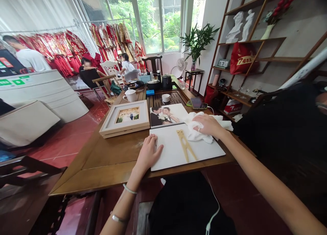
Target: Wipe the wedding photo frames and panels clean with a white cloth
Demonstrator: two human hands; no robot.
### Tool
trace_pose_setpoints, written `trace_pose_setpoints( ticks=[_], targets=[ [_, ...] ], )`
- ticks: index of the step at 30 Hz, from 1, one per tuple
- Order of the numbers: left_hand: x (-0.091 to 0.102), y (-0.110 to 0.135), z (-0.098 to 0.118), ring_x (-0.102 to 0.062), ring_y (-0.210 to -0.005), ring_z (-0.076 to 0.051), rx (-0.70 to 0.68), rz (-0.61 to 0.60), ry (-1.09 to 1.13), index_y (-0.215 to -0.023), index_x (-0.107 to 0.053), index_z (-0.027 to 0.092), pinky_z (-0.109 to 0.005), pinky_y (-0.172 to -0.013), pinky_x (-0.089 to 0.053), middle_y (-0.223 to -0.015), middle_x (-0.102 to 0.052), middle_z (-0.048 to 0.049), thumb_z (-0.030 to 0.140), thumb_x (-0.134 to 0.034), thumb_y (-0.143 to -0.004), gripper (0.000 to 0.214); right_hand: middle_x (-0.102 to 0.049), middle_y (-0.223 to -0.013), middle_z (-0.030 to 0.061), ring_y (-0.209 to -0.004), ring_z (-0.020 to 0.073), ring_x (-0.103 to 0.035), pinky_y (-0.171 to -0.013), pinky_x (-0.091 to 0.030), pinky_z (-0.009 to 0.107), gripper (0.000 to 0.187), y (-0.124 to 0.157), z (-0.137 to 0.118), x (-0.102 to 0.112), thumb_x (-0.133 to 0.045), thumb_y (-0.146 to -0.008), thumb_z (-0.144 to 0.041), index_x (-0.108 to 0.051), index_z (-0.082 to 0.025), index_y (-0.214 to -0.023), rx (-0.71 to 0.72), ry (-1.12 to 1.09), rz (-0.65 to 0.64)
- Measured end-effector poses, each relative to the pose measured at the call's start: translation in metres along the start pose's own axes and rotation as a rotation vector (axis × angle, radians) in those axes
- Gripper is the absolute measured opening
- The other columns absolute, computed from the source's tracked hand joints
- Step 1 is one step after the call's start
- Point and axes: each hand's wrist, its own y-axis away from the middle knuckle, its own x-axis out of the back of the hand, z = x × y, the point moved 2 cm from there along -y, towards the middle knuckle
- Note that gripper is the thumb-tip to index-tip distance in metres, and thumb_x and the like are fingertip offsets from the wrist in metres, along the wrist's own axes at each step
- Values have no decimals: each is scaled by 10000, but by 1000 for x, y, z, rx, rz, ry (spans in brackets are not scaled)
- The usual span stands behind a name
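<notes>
A white rectangular board (168, 153) lies flat at the table's near edge. My left hand (148, 153) rests on its left edge, fingers stretched out and thumb apart, holding nothing. On the board is a pale yellow cat-shaped piece (183, 143) with two long legs; whether it is loose or printed there I cannot tell. A crumpled white cloth (198, 135) covers the board's far right corner. My right hand (208, 125) is closed on this cloth, a ring on one finger. Touching the board's far side is a photo panel of a couple (166, 115).
Left of the panel sits a framed picture (125, 116) with a wide pale border. Farther back are a lidded white mug (130, 95), a small white cup (166, 98), a dark kettle (167, 81) and a phone (199, 104) on a cable. Shelves (245, 40) line the right wall. Several people sit or stand farther off.
</notes>
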Motion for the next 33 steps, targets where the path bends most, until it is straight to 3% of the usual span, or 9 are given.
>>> trace_pose_setpoints(
  ticks=[4,8,15,19,26,30,33],
  targets=[
    [-1,1,-1,-452,-1317,-324,-3,15,8,-1123,-541,173,-517,-1104,-367,-1294,-557,-166,371,-530,-885,309,-678,-1166,78,-1068,324,-548,-895,-435,483,257,15,-20,4,-567,-841,-316,-666,-241,-1067,132,2,28],
    [-2,1,-1,-463,-1306,-322,-26,42,3,-1116,-542,196,-533,-1091,-377,-1276,-570,-154,357,-538,-880,285,-670,-1193,63,-1108,330,-537,-931,-422,510,254,51,-43,14,-583,-827,-298,-666,-258,-1064,231,-61,37],
    [-3,1,-1,-458,-1311,-324,-32,37,0,-1123,-541,198,-529,-1094,-375,-1284,-570,-151,356,-539,-878,291,-670,-1205,42,-1139,324,-557,-958,-434,523,260,98,-50,27,-624,-778,-290,-672,-288,-1033,217,-186,9],
    [-3,1,-2,-472,-1297,-322,-44,54,2,-1116,-548,199,-533,-1087,-383,-1270,-581,-151,360,-541,-876,289,-682,-1165,49,-1111,313,-578,-961,-445,507,275,87,-37,23,-607,-773,-288,-670,-277,-1040,159,-209,27],
    [-3,1,-3,-460,-1314,-320,-32,37,15,-1129,-543,191,-530,-1097,-377,-1286,-571,-158,371,-535,-883,305,-689,-1148,64,-1078,311,-585,-949,-450,495,283,27,-16,3,-599,-797,-335,-665,-246,-1057,82,-176,59],
    [-5,2,-5,-469,-1310,-313,-30,57,24,-1130,-550,203,-528,-1095,-382,-1267,-579,-143,359,-547,-878,297,-691,-1156,65,-1093,319,-574,-957,-440,507,298,6,-20,0,-601,-788,-323,-674,-241,-1065,58,-170,45],
    [-6,2,-5,-472,-1309,-312,-12,71,24,-1148,-551,200,-524,-1094,-388,-1275,-571,-145,358,-549,-876,315,-699,-1124,48,-1056,302,-587,-951,-443,489,273,11,-34,4,-617,-773,-292,-681,-253,-1036,158,-228,16]
  ],
)
